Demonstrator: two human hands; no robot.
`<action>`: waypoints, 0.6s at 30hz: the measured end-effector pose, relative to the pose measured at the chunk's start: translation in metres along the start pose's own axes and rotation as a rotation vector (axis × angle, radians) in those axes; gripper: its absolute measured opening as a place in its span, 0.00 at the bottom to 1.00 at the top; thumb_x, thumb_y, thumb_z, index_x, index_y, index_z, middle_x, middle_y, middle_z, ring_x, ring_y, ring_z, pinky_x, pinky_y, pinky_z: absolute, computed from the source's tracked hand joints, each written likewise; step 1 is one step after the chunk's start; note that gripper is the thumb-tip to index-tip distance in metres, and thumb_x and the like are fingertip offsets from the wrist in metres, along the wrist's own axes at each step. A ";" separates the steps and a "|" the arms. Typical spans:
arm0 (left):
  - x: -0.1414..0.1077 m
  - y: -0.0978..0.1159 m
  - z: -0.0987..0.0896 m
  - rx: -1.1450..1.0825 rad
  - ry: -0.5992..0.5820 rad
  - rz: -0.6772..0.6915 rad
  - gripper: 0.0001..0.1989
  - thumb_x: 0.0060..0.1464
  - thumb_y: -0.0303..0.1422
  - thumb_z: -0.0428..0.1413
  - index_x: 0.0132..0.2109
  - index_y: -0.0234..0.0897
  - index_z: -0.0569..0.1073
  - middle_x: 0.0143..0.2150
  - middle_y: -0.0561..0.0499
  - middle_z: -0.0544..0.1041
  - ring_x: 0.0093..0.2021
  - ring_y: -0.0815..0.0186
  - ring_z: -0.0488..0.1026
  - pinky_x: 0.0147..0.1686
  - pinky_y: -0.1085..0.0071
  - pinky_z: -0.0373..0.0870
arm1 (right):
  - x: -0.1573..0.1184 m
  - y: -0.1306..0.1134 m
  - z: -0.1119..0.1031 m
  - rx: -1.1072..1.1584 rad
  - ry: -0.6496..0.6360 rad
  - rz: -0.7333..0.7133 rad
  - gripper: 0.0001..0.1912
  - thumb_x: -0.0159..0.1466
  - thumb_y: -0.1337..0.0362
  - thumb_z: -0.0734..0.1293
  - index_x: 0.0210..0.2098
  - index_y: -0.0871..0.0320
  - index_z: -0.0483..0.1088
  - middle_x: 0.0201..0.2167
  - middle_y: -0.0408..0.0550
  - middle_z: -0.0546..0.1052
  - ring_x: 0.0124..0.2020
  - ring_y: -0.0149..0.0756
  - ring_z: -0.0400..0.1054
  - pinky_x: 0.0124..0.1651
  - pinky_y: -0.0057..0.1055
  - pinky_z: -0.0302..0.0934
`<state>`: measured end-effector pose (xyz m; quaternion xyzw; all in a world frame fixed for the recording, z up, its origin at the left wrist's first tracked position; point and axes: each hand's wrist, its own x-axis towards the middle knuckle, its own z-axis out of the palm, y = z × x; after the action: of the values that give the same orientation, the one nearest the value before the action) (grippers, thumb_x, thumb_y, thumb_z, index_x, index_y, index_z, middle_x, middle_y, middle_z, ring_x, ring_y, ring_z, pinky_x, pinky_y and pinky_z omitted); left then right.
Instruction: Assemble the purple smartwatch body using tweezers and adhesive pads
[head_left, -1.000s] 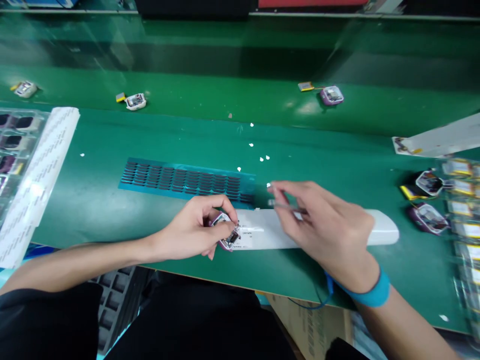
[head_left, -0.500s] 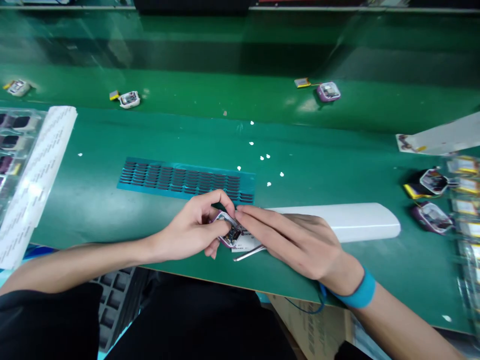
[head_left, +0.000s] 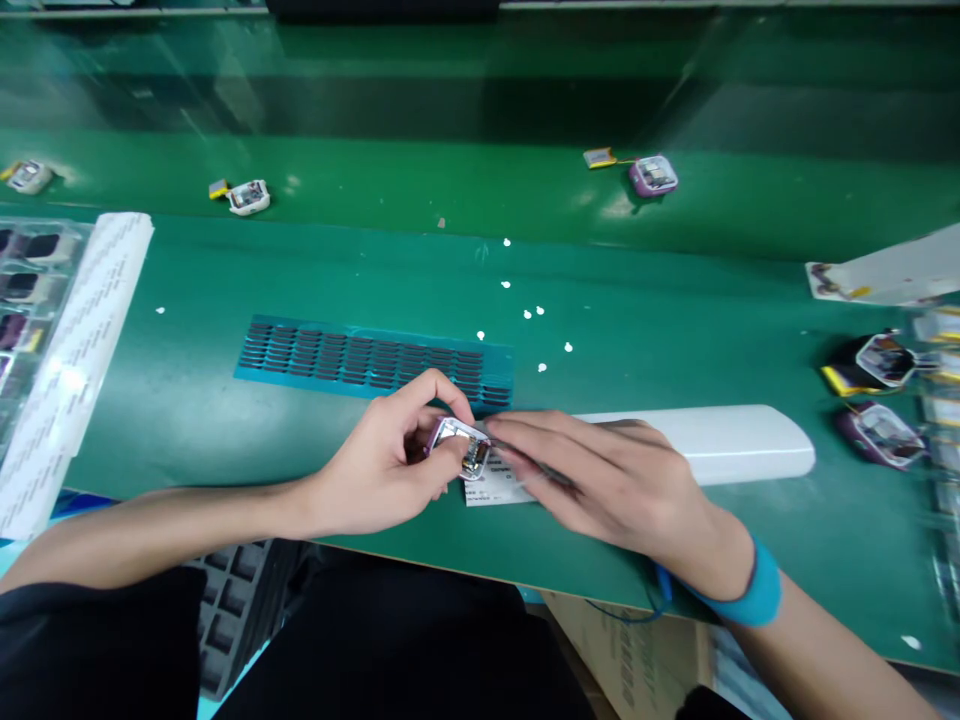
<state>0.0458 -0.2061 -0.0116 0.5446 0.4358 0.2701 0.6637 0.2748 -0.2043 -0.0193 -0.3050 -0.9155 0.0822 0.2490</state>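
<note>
Rows of dark print, too small to read from where I stand, mark a white sheet (head_left: pixel 495 488) beneath the working hands; fainter lines of print, equally illegible, cover a long white strip (head_left: pixel 82 370) at the bench's left. Large characters on a cardboard box (head_left: pixel 630 650) below the bench edge are blurred beyond reading. A worker's left hand (head_left: pixel 367 470) pinches a small purple-sided casing (head_left: pixel 474 450), thumb laid across its open face and a bent forefinger arched over its upper edge. The casing is held just above the left end of the printed sheet, at the left hand's fingertips. The right hand (head_left: pixel 615 480), a blue band (head_left: pixel 757 585) at its wrist, has its fingers drawn together at the casing's right edge; I cannot tell what, if anything, they grip. The casing is tilted, rounded at the corners, with a pale rim around a cavity showing white, dark and gold-toned parts. Behind it on the green bench (head_left: pixel 675 350) lies a teal sheet (head_left: pixel 367 355) bearing columns of slim dark pieces.
</note>
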 end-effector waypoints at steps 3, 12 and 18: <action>-0.003 -0.001 0.001 0.141 0.044 0.109 0.05 0.61 0.29 0.54 0.42 0.38 0.65 0.24 0.58 0.70 0.21 0.73 0.65 0.21 0.76 0.59 | 0.006 -0.004 0.003 0.207 0.022 0.152 0.08 0.71 0.70 0.63 0.47 0.58 0.72 0.38 0.47 0.83 0.33 0.30 0.77 0.33 0.25 0.70; -0.003 -0.005 0.001 0.216 0.135 0.228 0.04 0.63 0.27 0.54 0.43 0.38 0.64 0.26 0.58 0.71 0.23 0.73 0.65 0.24 0.76 0.61 | 0.014 -0.005 0.003 0.432 0.058 0.272 0.03 0.69 0.69 0.67 0.37 0.57 0.70 0.26 0.40 0.74 0.24 0.26 0.67 0.27 0.24 0.62; -0.003 -0.004 0.001 0.290 0.114 0.233 0.05 0.62 0.25 0.54 0.43 0.37 0.64 0.25 0.59 0.69 0.22 0.74 0.63 0.23 0.76 0.59 | -0.001 -0.007 0.002 -0.031 0.038 0.079 0.15 0.68 0.78 0.63 0.50 0.57 0.71 0.43 0.47 0.82 0.36 0.31 0.78 0.31 0.25 0.71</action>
<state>0.0451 -0.2105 -0.0142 0.6652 0.4411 0.3100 0.5166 0.2705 -0.2104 -0.0189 -0.3460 -0.8991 0.0721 0.2584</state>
